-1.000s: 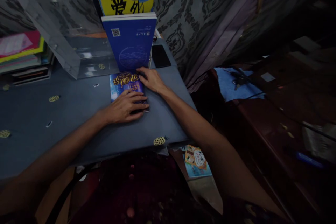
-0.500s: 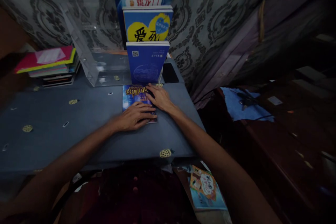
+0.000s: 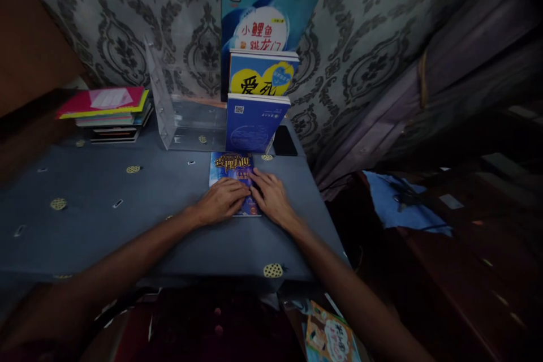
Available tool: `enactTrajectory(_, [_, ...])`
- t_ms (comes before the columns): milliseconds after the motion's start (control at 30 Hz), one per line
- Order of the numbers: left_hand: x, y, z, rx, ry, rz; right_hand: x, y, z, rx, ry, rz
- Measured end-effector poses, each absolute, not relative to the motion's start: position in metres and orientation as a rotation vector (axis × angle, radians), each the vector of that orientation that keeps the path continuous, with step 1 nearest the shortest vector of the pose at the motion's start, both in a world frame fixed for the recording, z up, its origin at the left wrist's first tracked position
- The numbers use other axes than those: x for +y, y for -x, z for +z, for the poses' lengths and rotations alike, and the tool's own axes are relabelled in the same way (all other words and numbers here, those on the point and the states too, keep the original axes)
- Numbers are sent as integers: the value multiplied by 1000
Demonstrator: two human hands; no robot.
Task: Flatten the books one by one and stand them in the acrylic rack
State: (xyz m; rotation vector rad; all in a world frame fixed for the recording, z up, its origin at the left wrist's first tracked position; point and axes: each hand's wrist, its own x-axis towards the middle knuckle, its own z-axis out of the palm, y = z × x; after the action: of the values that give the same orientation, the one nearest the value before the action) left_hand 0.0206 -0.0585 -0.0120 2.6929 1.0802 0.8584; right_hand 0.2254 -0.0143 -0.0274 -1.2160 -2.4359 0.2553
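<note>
A small blue book (image 3: 231, 163) with gold lettering lies flat on the cloth-covered table, its title upside down to me. My left hand (image 3: 223, 200) rests palm down across the lower left of its cover, fingers stretched out. Along the book's right edge lies my right hand (image 3: 274, 197), fingers apart and fingertips on the cover. Just behind, a blue book with a QR code (image 3: 257, 124) stands in a clear stepped rack (image 3: 163, 102). Above it are a yellow-and-blue book (image 3: 263, 76) and a teal book (image 3: 271, 14).
A stack of books and folders (image 3: 106, 110) sits at the table's left. Beside the rack's right end lies a dark flat object (image 3: 285, 140). Another colourful book (image 3: 331, 331) is below the table's front edge. A blue cloth (image 3: 403, 206) lies on a dark surface at right.
The view has shifted, so everything appears lower and further right. My right hand has slid from the book's far right corner down its right edge; my left hand has drawn slightly left.
</note>
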Motion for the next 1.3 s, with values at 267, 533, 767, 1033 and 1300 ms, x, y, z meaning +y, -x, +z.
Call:
enactTrajectory(267, [-47,-9,-18,1405,-2557,881,-21,-230,-25,-2458,1174,292])
enactTrajectory(533, [-36,7,-21,1924,-2453,758,-20,-233,-26,-2461,1153,304])
enactTrajectory(767, [-37,9,-29,2180,-2327,669,-20,-234,-28,-2472,1161,267])
enactTrajectory(1033, [-35,15,-26,2037,-2266,715,-20,-234,-28,-2470,1140,246])
enactTrajectory(1300, [-32,22,-32,1955,-2211,827,-19,-234,-29,-2480,1152,265])
